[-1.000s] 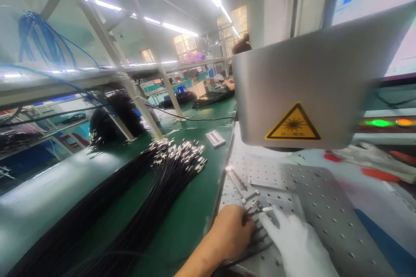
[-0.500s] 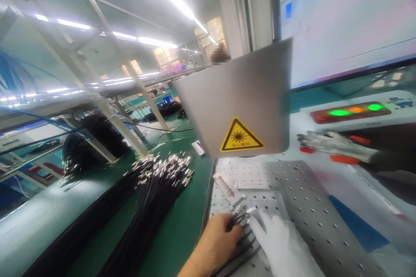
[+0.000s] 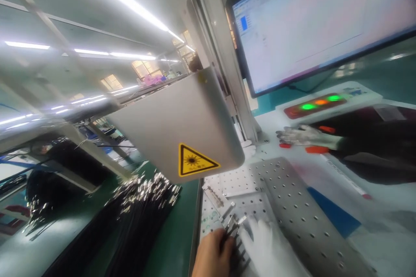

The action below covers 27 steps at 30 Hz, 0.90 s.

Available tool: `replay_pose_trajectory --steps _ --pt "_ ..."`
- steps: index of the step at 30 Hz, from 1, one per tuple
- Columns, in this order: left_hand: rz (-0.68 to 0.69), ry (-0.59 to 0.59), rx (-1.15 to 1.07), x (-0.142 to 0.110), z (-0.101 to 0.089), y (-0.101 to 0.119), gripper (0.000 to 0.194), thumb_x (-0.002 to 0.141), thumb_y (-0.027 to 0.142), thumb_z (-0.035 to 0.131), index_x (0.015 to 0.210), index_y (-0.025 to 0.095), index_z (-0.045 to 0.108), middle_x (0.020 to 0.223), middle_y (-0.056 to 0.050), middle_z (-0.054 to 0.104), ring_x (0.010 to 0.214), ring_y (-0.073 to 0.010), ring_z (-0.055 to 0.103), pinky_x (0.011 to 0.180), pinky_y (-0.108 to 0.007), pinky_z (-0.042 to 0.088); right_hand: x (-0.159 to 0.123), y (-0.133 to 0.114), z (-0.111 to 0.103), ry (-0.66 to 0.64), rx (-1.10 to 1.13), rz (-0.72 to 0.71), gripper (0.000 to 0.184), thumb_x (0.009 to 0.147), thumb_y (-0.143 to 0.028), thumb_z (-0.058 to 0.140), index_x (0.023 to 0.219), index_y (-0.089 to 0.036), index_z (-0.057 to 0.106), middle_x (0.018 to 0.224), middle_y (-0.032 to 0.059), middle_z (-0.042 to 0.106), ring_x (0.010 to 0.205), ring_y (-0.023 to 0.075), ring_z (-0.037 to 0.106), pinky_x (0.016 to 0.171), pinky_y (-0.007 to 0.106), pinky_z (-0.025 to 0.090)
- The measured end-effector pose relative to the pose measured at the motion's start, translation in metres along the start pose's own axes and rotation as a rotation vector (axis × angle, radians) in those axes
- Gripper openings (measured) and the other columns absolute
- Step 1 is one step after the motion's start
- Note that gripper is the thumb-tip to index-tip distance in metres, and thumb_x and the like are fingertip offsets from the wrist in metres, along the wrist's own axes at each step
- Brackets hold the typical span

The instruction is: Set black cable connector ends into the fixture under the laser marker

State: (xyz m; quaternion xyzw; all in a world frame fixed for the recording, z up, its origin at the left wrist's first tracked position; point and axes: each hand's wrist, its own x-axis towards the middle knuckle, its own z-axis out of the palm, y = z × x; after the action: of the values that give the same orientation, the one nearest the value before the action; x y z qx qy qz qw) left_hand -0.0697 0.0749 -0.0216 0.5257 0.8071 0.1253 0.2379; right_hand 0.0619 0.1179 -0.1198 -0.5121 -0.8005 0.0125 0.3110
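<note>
My bare left hand [image 3: 212, 254] is closed around several black cables at the lower middle of the head view. Metal connectors [image 3: 231, 225] on the cable ends stick out past its fingers. My right hand [image 3: 268, 246], in a white glove, is beside it with fingertips closed at these connectors; motion blur softens its outline. Both hands are low over a perforated metal plate [image 3: 300, 212]. Just beyond the connectors, a slotted metal fixture [image 3: 213, 196] lies at the plate's left side. The cable lengths under my palms are mostly hidden.
A grey machine head [image 3: 172, 125] with a yellow laser-warning triangle overhangs the plate. On the green table [image 3: 182, 225] lie black cable bundles [image 3: 139, 225] with metal ends. A monitor [image 3: 318, 30], a lit panel [image 3: 316, 106] and a glove [image 3: 300, 135] are at right.
The camera view has turned right, so the machine head and table appear further left. My hands sit slightly lower in view, still together at the cable connectors.
</note>
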Motion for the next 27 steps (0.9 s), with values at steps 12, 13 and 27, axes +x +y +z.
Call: replay_pose_trajectory --steps 12,13,27 --pt "-0.091 0.100 0.095 -0.007 0.007 0.008 0.035 0.089 0.043 0.043 0.098 0.018 0.065 0.098 -0.012 0.070 0.095 -0.0278 0.063 0.081 -0.033 0.041 -0.007 0.000 -0.001 -0.011 -0.006 -0.073 0.024 0.092 -0.018 0.055 0.114 -0.022 0.063 0.092 0.0085 0.060 0.075 0.0190 0.059 0.061 0.028 0.049" --pt "-0.088 0.083 0.111 -0.009 0.007 0.012 0.034 0.090 0.043 0.041 0.095 0.018 0.065 0.094 -0.012 0.070 0.090 -0.0272 0.063 0.077 -0.033 0.040 -0.006 -0.001 -0.004 -0.007 -0.008 -0.078 0.022 0.092 -0.018 0.055 0.112 -0.022 0.063 0.092 0.0086 0.060 0.075 0.0187 0.059 0.061 0.028 0.048" --pt "-0.091 -0.009 -0.033 -0.016 -0.015 0.036 0.029 0.089 0.029 0.045 0.062 0.021 0.039 0.064 0.002 0.046 0.069 -0.0155 0.046 0.063 -0.028 0.025 0.015 0.003 -0.026 0.097 -0.128 -0.206 0.020 0.079 -0.012 0.063 0.092 -0.027 0.066 0.089 0.0033 0.062 0.068 0.0161 0.055 0.055 0.025 0.040"
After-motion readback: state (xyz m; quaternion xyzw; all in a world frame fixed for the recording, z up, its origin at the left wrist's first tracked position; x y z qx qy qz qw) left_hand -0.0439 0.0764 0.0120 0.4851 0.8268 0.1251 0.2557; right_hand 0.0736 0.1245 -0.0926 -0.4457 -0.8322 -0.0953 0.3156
